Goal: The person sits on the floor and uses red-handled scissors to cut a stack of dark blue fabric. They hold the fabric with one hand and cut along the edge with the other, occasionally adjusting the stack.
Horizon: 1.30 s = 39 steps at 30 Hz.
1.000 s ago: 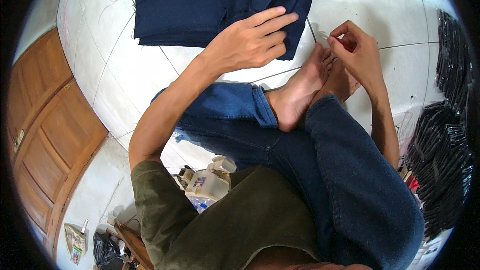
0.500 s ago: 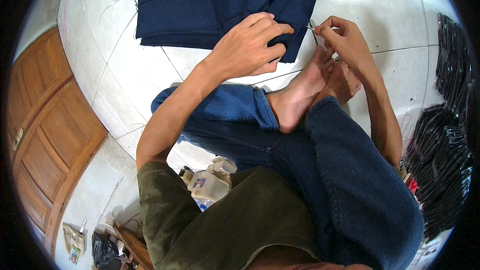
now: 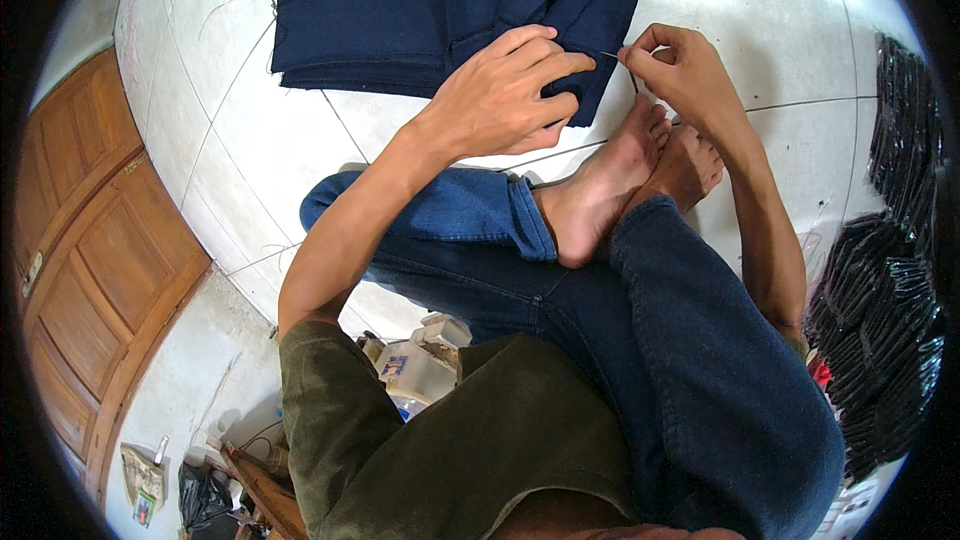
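Navy cloth (image 3: 370,20) on tiled floor (image 3: 225,155), under and beyond left hand (image 3: 505,95): fingers bent over its near right part, can't tell if gripping. Right hand (image 3: 685,70) just off its right edge, pinching thin needle-like piece (image 3: 610,54), tip pointing left.

A: Type of room shown?

B: Apparently domestic: a panelled wooden door (image 3: 115,270), a pale wall (image 3: 195,365) and a white tiled floor (image 3: 225,105), with bare feet (image 3: 585,195) resting there.

A: Evidence of a workshop?

B: Yes: stacked navy cloth (image 3: 365,15) on the floor and glossy black bundles (image 3: 880,315) heaped at right suggest home-based garment work.
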Each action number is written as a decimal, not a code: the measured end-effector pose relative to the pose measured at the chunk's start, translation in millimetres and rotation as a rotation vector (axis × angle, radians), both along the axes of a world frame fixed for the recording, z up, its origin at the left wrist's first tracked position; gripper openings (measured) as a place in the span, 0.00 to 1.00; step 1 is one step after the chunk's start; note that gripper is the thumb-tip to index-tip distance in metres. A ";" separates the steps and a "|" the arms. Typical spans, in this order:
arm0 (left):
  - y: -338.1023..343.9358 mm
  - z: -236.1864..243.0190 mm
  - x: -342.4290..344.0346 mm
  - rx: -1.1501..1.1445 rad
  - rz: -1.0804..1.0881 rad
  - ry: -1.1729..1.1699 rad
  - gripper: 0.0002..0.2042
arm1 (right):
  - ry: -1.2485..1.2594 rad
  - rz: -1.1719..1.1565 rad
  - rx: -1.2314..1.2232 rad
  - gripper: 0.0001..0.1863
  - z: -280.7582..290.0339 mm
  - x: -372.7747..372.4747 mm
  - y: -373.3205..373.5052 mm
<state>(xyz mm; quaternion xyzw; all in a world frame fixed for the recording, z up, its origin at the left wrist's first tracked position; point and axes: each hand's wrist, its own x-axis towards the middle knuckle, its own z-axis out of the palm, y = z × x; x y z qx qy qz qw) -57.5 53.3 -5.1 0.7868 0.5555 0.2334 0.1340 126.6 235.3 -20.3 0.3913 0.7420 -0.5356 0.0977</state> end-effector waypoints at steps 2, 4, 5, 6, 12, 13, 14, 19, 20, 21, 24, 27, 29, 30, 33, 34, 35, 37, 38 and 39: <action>0.1 0.1 0.6 -0.007 0.002 -0.007 0.08 | 0.013 -0.001 0.014 0.25 -0.9 -0.3 1.1; 0.1 0.4 0.8 -0.015 0.004 -0.006 0.08 | 0.020 -0.002 -0.002 0.25 -0.5 -0.4 2.4; 0.0 0.1 1.0 -0.017 0.004 -0.003 0.08 | 0.029 0.003 0.001 0.25 -1.6 0.1 2.5; 0.1 -0.2 1.2 -0.019 0.004 -0.001 0.08 | 0.037 0.007 0.003 0.25 -3.2 0.9 2.3; -1.4 -3.7 2.6 -0.009 0.018 -0.003 0.07 | 0.013 -0.006 -0.004 0.25 1.4 -0.1 -0.2; -1.6 -3.8 2.8 -0.009 0.020 -0.005 0.07 | 0.021 -0.013 0.010 0.25 0.5 0.2 -1.2; -1.6 -3.7 2.9 -0.008 0.022 -0.007 0.07 | 0.051 -0.014 0.027 0.21 -1.3 0.8 -2.6; 0.0 -2.3 3.1 -0.009 0.022 -0.005 0.07 | 0.126 -0.034 0.049 0.15 -9.3 3.9 -6.9; 0.2 -2.6 3.3 -0.010 0.022 -0.005 0.07 | 0.097 -0.033 0.025 0.17 -9.2 4.0 -5.5; 0.6 -2.8 3.5 -0.011 0.021 -0.005 0.08 | 0.069 -0.032 0.001 0.20 -8.6 4.0 -3.5; 2.1 1.2 2.0 -0.013 0.021 0.027 0.07 | 0.088 -0.077 -0.024 0.22 -9.7 8.9 1.7; 11.7 6.0 15.7 -0.013 0.163 0.046 0.10 | 0.104 -0.166 -0.049 0.22 -8.3 17.5 18.7; 30.7 3.7 32.8 -0.026 0.373 0.201 0.14 | 0.102 -0.222 -0.043 0.21 -7.5 22.5 32.0; 41.5 2.8 39.3 -0.033 0.479 0.277 0.15 | 0.103 -0.239 -0.011 0.19 -3.7 21.3 34.2; 74.7 -2.8 25.4 0.087 0.580 0.406 0.19 | 0.100 -0.271 0.046 0.16 4.0 19.4 42.6; 81.1 -2.2 22.3 0.093 0.602 0.436 0.19 | 0.094 -0.279 0.028 0.17 7.7 17.6 45.2; 87.7 28.0 25.8 -0.094 0.633 0.418 0.15 | 0.089 -0.293 0.006 0.18 12.9 13.4 47.1; 88.6 16.0 28.3 -0.015 0.675 0.439 0.17 | 0.107 -0.298 -0.016 0.19 14.5 10.7 52.0; 86.1 9.6 28.1 0.026 0.697 0.453 0.18 | 0.132 -0.288 -0.016 0.19 13.2 7.7 54.4; 84.3 2.1 26.5 0.057 0.682 0.421 0.17 | 0.154 -0.278 -0.015 0.19 10.7 5.7 57.2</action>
